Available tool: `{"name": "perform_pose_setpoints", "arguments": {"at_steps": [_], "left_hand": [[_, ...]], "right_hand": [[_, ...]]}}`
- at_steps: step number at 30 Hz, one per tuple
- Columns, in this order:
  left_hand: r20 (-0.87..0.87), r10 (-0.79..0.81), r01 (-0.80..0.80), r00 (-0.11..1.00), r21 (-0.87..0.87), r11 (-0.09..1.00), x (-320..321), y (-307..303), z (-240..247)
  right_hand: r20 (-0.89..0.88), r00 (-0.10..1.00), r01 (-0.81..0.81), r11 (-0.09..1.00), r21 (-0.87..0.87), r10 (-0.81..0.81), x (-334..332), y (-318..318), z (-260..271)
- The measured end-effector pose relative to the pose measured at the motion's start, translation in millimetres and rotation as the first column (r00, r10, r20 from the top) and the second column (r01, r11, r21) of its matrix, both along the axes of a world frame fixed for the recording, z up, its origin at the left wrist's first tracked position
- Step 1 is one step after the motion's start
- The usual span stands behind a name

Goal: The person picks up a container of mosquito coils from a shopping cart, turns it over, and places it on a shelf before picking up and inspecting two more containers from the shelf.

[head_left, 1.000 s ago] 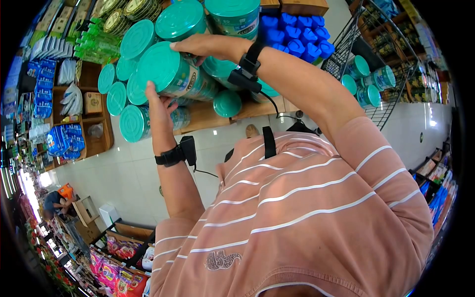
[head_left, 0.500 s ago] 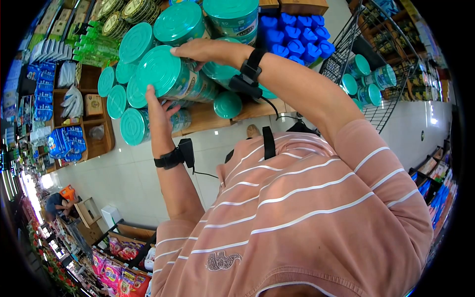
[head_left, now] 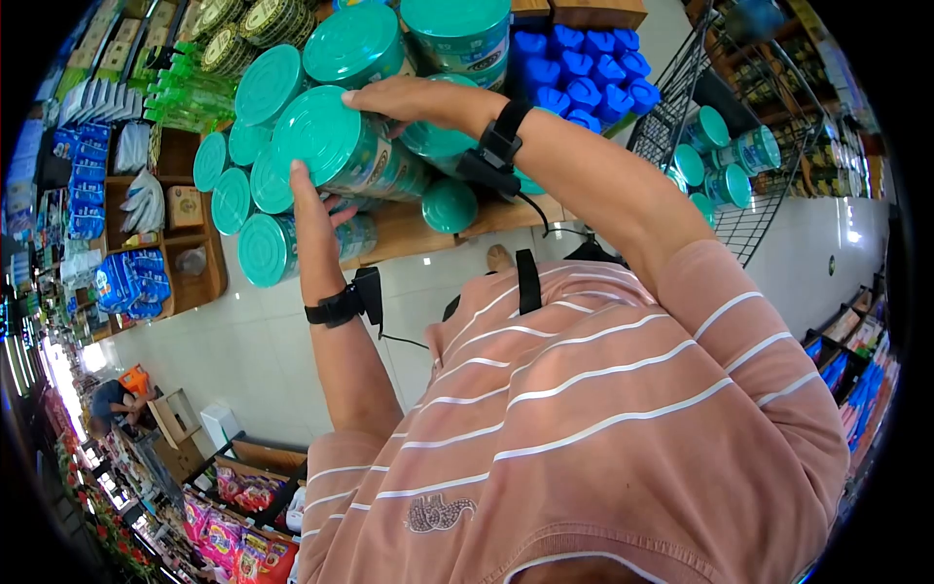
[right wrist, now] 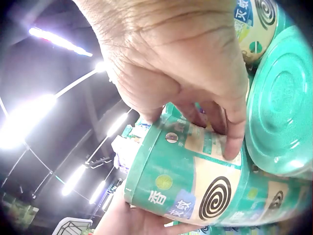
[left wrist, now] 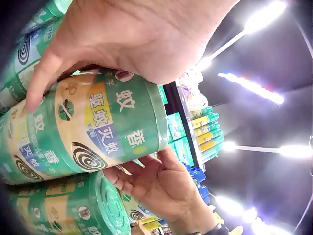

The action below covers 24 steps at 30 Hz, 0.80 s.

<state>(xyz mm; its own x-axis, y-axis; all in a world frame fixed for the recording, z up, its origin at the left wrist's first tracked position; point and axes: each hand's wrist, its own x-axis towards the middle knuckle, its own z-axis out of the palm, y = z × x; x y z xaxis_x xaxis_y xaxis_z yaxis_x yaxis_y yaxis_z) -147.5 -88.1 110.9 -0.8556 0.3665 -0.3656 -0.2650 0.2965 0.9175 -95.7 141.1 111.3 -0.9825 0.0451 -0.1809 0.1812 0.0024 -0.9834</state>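
Tub (head_left: 375,165) between left hand (head_left: 316,209) and right hand (head_left: 413,102), tilted, with lid (head_left: 316,134) turned toward the head camera. Grasped from 2 sides: by left hand with thumb at the lid rim, by right hand with fingers bent over the wall. Just beyond right hand, other tubs (head_left: 352,44) crowded closely; on its nearer side, wood shelf (head_left: 511,217). Impossible to tell whether 1 tub or 2 in line inside the grasp. Probably best to press equally from both palms, move slowly, and watch the neighbours of right hand for rubbing or rolling. Better not to carry by the lid only.
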Motion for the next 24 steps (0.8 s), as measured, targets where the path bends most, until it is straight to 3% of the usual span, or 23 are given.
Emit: {"name": "perform_pose_setpoints", "arguments": {"at_steps": [12,15,18,24], "left_hand": [[-0.042,0.009,-0.010,0.999,-0.017,1.000,1,-2,-3],[-0.063,0.054,-0.053,0.997,0.012,0.999,-4,-8,-18],[-0.067,0.088,-0.084,0.994,0.059,0.995,2,-11,-17],[-0.084,0.060,-0.052,0.995,0.096,0.994,6,-11,-21]], "right_hand": [[-0.080,0.996,0.055,0.997,0.061,-0.050,1,-1,-21],[-0.092,0.987,0.130,0.991,-0.031,-0.132,24,0,-10],[0.031,0.993,0.114,0.989,-0.089,-0.112,47,14,3],[0.102,0.972,0.223,0.964,-0.148,-0.210,99,35,-5]]}}
